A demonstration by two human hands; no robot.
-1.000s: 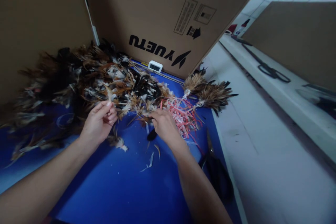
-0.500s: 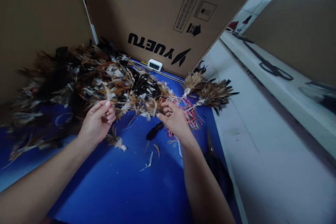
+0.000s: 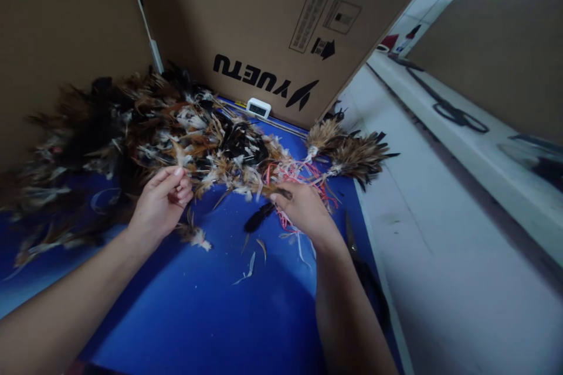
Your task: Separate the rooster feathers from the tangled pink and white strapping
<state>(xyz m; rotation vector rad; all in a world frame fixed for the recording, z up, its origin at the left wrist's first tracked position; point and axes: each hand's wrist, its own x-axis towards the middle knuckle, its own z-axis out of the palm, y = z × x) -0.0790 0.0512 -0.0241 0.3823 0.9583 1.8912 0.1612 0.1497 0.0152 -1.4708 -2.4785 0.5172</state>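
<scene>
My left hand [image 3: 162,202] is closed in a pinch, and a pale, light-brown feather [image 3: 180,154] stands up from its thumb and fingertip. Between the thumb and fingers of my right hand [image 3: 303,208] lies a brown feather [image 3: 281,192], partly hidden by the hand. Beyond both hands spreads a large heap of brown, black and white feathers [image 3: 193,120]. Thin pink-red strings [image 3: 285,173] lie in a tangle behind and below my right hand. A black feather [image 3: 258,217] rests on the blue surface between the hands, and a small feather tuft [image 3: 200,239] lies near my left wrist.
Cardboard panels [image 3: 246,12] stand behind the heap, with a small white digital display [image 3: 258,108] at their foot. Two bundles of brown feathers [image 3: 360,158] lie at the right edge of the blue tabletop [image 3: 211,316]. Dark-handled scissors [image 3: 369,287] lie beside my right forearm; another pair [image 3: 460,116] is on the ledge.
My right hand has shifted slightly right and closed on a brown feather from the edge of the heap. My left hand keeps its pinch in nearly the same place.
</scene>
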